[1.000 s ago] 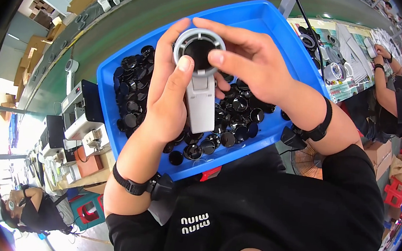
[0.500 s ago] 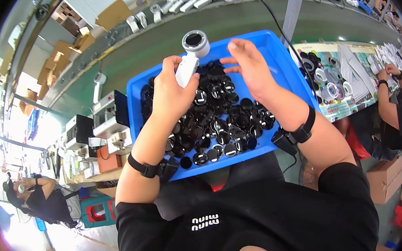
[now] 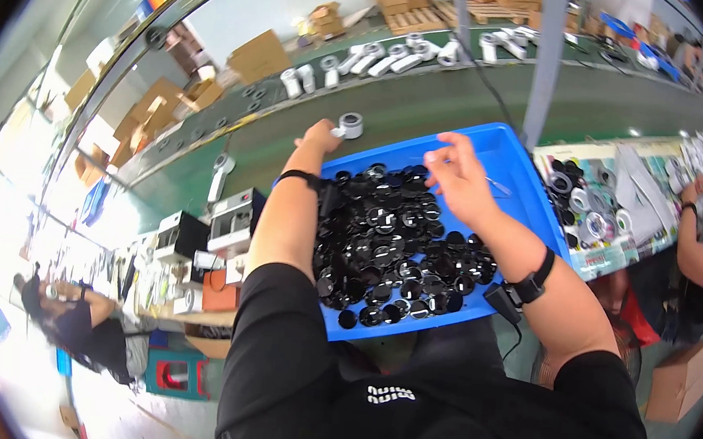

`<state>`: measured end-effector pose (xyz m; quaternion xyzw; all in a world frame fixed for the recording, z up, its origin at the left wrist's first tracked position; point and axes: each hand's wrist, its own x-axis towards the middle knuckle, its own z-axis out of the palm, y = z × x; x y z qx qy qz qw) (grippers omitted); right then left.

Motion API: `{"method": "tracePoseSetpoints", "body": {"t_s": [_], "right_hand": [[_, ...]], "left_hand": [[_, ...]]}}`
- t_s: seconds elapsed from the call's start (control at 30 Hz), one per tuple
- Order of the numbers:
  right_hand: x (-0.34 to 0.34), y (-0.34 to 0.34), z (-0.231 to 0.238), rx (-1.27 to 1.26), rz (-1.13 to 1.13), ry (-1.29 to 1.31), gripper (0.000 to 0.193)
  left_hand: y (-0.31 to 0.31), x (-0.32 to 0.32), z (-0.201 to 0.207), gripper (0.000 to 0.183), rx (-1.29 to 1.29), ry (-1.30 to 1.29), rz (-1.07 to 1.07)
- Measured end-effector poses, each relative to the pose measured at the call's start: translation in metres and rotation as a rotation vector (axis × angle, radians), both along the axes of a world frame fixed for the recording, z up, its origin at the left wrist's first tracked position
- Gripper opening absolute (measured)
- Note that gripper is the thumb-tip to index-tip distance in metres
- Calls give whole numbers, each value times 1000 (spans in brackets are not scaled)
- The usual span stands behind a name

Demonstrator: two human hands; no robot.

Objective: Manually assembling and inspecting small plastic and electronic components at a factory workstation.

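My left hand reaches out past the far left corner of the blue tray. Its fingers are closed around the handle of a white handheld device with a round head, held over the green conveyor belt; most of the handle is hidden by the hand. Above the right part of the tray hovers my right hand, fingers bent and apart, with nothing visible in it. Beneath the hands, many glossy black round discs lie heaped in the tray, mostly in its left and middle.
Similar white devices lie along the far side of the conveyor belt. One more rests on the belt at left. A table with round parts stands at right beside a co-worker. A grey post rises behind the tray.
My left hand has moved the white device away from above the tray, forward to the belt. The right hand stays over the tray. The view has shifted, showing more of the belt.
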<state>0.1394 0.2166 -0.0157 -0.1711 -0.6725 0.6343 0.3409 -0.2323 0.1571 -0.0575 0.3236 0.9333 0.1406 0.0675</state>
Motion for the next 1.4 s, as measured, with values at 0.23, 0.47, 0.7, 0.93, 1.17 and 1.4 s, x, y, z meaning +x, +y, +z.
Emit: {"method": "tracePoseSetpoints", "body": {"t_s": [0.23,0.47,0.7,0.93,1.17,1.4], "right_hand": [[11,3,9,54,70,74,43],[10,-17,15,194,186,-54,26],[5,-23,12,351,197,-87,16],[4,-10,1,387,158,-155,12],[4,-9,4,408,151,-138,15],[17,-28,24,258,583,-74,66]], "left_hand": [[-49,33,56,31,597,196,-111],[-320,186,115,14,1016,641,-115],[-557,109,1,65,533,557,587],[-572,110,-59,97,683,22,492],[-553,163,12,56,230,805,444],[-348,260,136,49,1013,445,-114]]}}
